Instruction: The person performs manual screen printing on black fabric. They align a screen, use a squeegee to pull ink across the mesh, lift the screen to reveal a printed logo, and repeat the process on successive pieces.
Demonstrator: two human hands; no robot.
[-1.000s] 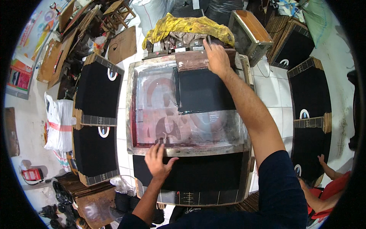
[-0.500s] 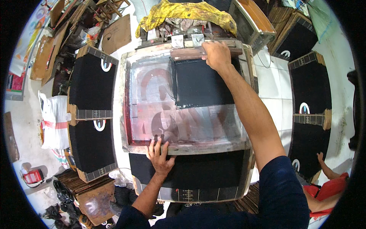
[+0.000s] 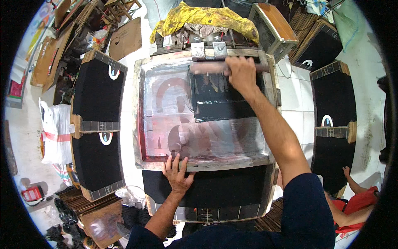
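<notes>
A brown squeegee (image 3: pixel 209 67) is gripped in the closed right hand (image 3: pixel 241 74) across the far end of the framed screen (image 3: pixel 226 164), whose near rail is touched by the open left hand (image 3: pixel 177 176), fingers loosely spread.

Looks like a small, well-used screen-printing workshop.
Shows it in a wooden-framed mesh screen (image 3: pixel 224 165), laid over a board (image 3: pixel 182 213) with ruled marks along its near edge; in metal plates (image 3: pixel 219 50) at the screen's far edge, and in a brown squeegee-like bar (image 3: pixel 207 67) and wet-looking black layer (image 3: pixel 226 111) toward its far right corner. Repeats the ruled marks on black-covered boards (image 3: pixel 99 93) beyond the left and right edges, bearing small white arched prints (image 3: pixel 114 72). Adds a stained yellow cloth (image 3: pixel 207 17) past the far edge, stacked brown sheets (image 3: pixel 76 186) beyond the near left corner and white floor tiles (image 3: pixel 292 89) between the boards.
</notes>
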